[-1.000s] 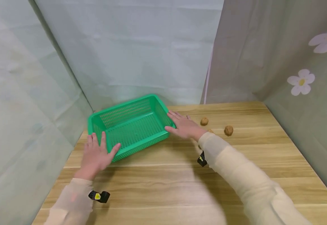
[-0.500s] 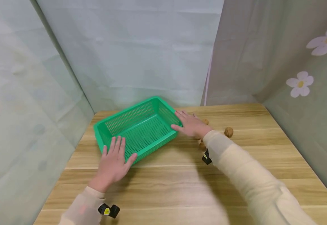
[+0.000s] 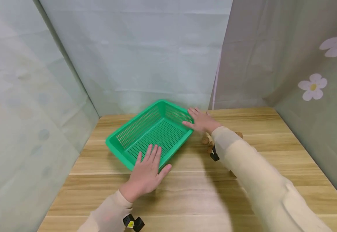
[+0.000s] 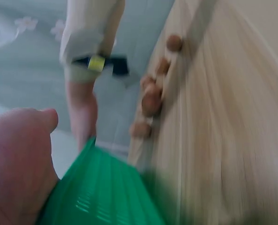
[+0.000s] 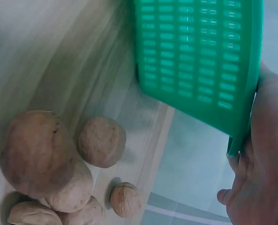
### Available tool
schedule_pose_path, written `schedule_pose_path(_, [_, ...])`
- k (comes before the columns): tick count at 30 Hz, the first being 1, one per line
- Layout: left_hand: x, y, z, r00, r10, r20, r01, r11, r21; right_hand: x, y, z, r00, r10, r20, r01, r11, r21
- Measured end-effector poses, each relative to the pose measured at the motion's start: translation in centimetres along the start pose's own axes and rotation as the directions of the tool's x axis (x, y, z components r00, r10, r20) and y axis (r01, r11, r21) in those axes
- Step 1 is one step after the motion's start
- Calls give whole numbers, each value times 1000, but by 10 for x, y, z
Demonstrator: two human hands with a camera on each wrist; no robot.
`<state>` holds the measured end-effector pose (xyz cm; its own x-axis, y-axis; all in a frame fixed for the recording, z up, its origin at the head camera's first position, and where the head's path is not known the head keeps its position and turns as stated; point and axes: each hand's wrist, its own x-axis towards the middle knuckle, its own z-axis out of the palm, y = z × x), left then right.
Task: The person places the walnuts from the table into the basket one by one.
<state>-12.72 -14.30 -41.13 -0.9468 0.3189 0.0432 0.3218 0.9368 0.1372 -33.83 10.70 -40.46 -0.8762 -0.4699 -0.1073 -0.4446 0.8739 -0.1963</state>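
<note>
A green plastic basket (image 3: 164, 132) with slotted walls sits turned at an angle on the wooden table in the head view, nothing inside it. My left hand (image 3: 145, 174) lies with straight fingers over its near corner, thumb spread outward. At the right-hand corner, my right hand (image 3: 202, 122) rests on the rim with extended fingers. Close beside the basket, several walnuts (image 5: 125, 199) show in the right wrist view. The left wrist view has those walnuts (image 4: 151, 103) in a row along the table; in the head view my right forearm hides most of them.
The wooden table (image 3: 186, 199) runs up to pale cloth hangings (image 3: 145, 58) at the back and left. A grey-green cloth with flower prints (image 3: 312, 87) borders the right side. Each wrist carries a small black camera mount (image 3: 133, 223).
The basket has turned and shifted to the right, its left end swinging toward the near side. My left hand has moved right with the near corner; my right hand has shifted slightly right and away.
</note>
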Motion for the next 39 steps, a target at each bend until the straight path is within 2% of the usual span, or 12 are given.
schedule_pose_path(5, [9, 25, -3, 994, 53, 96, -50, 998, -42, 1, 2, 0, 998, 31, -47, -29, 999, 34])
schedule_pose_path(7, [13, 28, -9, 991, 72, 117, -63, 995, -83, -2, 0, 1, 996, 26, -83, -23, 999, 38])
schedule_pose_path(9, [16, 21, -18, 991, 73, 110, -61, 992, -115, -9, -4, 3, 993, 1, -120, 3, 1000, 30])
schedule_pose_path(12, [23, -7, -32, 997, 48, 66, -39, 991, -126, -24, -16, 4, 987, -44, -157, 50, 998, 31])
schedule_pose_path(16, [41, -67, -44, 999, 34, 5, -34, 997, -62, -47, -38, 6, 983, -79, -168, 88, 995, 46])
schedule_pose_path(20, [60, -123, -47, 1000, 29, 8, -29, 1000, 10, -64, -63, 13, 983, -108, -147, 112, 994, 16])
schedule_pose_path(23, [67, -150, -46, 999, 7, 42, -8, 1000, 18, -71, -79, 24, 983, -129, -129, 129, 992, -5])
schedule_pose_path(26, [68, -166, -37, 998, -15, 66, 16, 1000, -10, -71, -88, 37, 985, -125, -122, 125, 992, -7])
schedule_pose_path(31, [62, -174, -21, 998, -46, 53, 49, 998, -48, -70, -90, 44, 987, -116, -116, 118, 993, 15])
schedule_pose_path(39, [46, -157, -22, 997, -63, 53, 66, 996, -55, -60, -74, 38, 986, -72, -149, 86, 992, 93])
